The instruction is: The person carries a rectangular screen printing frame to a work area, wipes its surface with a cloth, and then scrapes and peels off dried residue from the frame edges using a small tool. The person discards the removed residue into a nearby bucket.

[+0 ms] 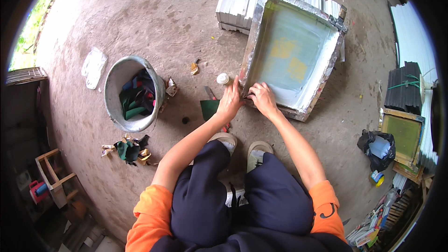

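Note:
A screen printing frame [319, 77] with a pale mesh [298, 35] and two yellowish patches leans before me, its far part resting on a white stack. At its near left corner, my left hand [227, 103] has its fingers close together against the outer side. My right hand [263, 99] curls its fingers over the same corner, closed on the edge. Anything small between the fingertips is hidden. Beside my left hand stands a small white roll of tape or similar [223, 79]. A dark green piece [209, 109] lies by my left wrist, partly over a red-and-grey tool [210, 93].
A grey bucket [109, 86] of dark fabric scraps [135, 94] stands at left, with more scraps [128, 150] on the floor nearby. White stacked strips or boards [237, 7] lie beyond. At right are a black bundle [404, 86], a yellow-meshed frame [401, 135] and a black bag [377, 151].

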A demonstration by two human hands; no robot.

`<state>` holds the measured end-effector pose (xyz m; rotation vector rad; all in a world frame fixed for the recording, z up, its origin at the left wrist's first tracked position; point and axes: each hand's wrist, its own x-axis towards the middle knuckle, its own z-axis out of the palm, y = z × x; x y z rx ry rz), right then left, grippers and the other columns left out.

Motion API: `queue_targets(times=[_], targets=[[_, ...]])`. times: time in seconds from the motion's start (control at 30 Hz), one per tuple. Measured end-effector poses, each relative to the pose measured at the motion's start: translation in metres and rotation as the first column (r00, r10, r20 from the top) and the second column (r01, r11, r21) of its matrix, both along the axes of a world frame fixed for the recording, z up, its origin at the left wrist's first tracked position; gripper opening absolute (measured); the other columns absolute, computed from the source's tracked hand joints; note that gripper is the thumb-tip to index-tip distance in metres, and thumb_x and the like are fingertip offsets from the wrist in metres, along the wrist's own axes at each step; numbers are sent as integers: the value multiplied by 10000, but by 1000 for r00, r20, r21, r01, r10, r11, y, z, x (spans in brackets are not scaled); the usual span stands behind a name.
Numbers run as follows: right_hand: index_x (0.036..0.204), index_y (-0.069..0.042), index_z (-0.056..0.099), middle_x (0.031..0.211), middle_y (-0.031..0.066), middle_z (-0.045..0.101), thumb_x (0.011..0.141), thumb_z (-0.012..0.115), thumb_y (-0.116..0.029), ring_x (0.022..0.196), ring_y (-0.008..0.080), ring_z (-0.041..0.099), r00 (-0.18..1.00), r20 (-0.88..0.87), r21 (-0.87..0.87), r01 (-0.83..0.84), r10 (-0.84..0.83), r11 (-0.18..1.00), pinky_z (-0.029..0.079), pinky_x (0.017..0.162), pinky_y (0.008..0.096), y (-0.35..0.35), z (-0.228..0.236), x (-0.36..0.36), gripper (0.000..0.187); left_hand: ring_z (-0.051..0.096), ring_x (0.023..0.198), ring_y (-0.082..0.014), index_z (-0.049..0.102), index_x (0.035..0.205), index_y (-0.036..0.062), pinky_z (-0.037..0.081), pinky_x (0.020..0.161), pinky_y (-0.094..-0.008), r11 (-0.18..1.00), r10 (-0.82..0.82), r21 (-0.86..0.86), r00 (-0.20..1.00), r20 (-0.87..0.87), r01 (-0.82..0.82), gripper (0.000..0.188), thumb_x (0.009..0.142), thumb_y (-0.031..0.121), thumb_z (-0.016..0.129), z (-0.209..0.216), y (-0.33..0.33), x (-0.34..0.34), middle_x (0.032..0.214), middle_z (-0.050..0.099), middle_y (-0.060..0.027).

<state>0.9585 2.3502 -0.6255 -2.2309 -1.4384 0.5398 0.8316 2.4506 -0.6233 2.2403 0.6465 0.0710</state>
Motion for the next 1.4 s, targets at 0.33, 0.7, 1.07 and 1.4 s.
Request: queue_targets(times=[0.33, 0.7, 1.07, 1.4], targets=[[863, -10, 598, 931, 131, 555, 766, 622, -140, 931, 329, 519, 915, -333, -2, 242, -229, 970, 416, 812, 404, 5, -11, 2, 164, 457, 1064, -416, 154, 1348, -18, 394, 907, -430, 999, 43, 31, 999, 17, -43, 902, 654, 76, 723, -10, 1, 2, 1140, 451, -285], [778, -17, 607, 887, 156, 546, 650, 748, -160, 874, 292, 543, 907, -185, -55, 374, -378, 926, 436, 774, 383, 17, -13, -18, 238, 509, 1045, -389, 262, 1358, 104, 436, 854, -430, 980, 86, -188, 989, 117, -63, 744, 715, -35, 609, -16, 12, -11, 1143, 504, -249], [790, 4, 491, 795, 171, 561, 724, 626, -6, 782, 355, 546, 939, -257, 130, 270, -230, 954, 439, 686, 422, 13, 8, -47, 151, 590, 926, -336, 315, 1328, 127, 479, 775, -399, 978, 101, -200, 977, 185, -64, 684, 725, -38, 593, -21, 18, -16, 1029, 580, -202], [958, 25, 432, 888, 221, 551, 735, 678, -207, 831, 393, 557, 973, -97, 62, 214, -208, 975, 462, 726, 421, 18, 9, -42, 406, 585, 1002, -252, 470, 1222, 50, 458, 842, -347, 879, 247, -444, 962, 116, -172, 392, 836, 67, 535, -27, 23, -16, 1055, 602, -173]])
